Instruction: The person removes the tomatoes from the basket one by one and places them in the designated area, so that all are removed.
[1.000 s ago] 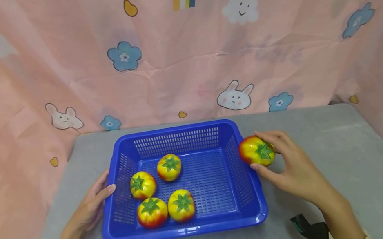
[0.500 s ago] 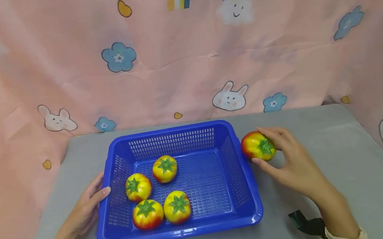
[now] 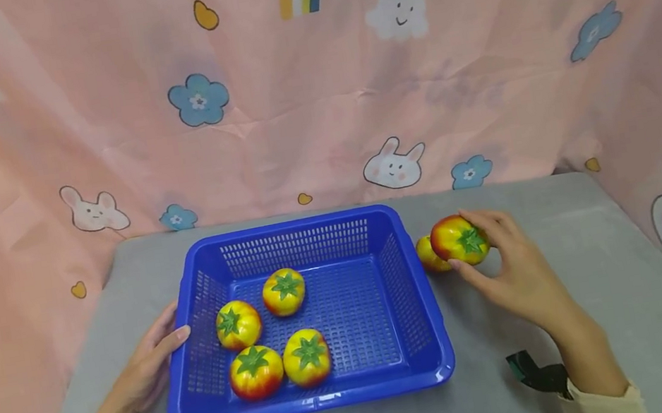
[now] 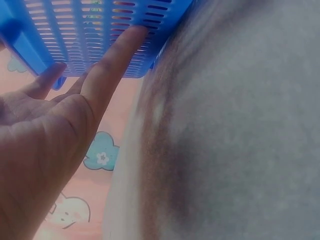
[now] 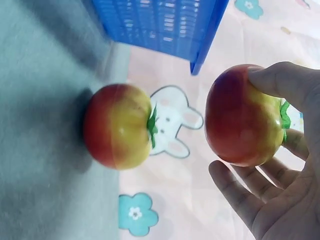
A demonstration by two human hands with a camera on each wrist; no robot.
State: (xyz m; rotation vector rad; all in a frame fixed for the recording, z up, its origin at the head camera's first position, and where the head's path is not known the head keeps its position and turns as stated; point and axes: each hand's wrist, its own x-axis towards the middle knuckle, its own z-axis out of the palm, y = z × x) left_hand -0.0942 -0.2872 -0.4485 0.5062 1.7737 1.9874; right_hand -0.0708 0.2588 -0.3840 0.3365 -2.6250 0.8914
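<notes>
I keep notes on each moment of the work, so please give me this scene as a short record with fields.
Left hand: rests against the left side of the basket
Right hand: holds one fruit, clear of the table
Basket: blue, on the table, four fruits inside
Other fruit: on the table, right of the basket, partly hidden in head view
Background: pink printed cloth

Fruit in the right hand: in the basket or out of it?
Out: the right hand holds the fruit above the table, to the right of the basket; a second fruit rests on the table.
</notes>
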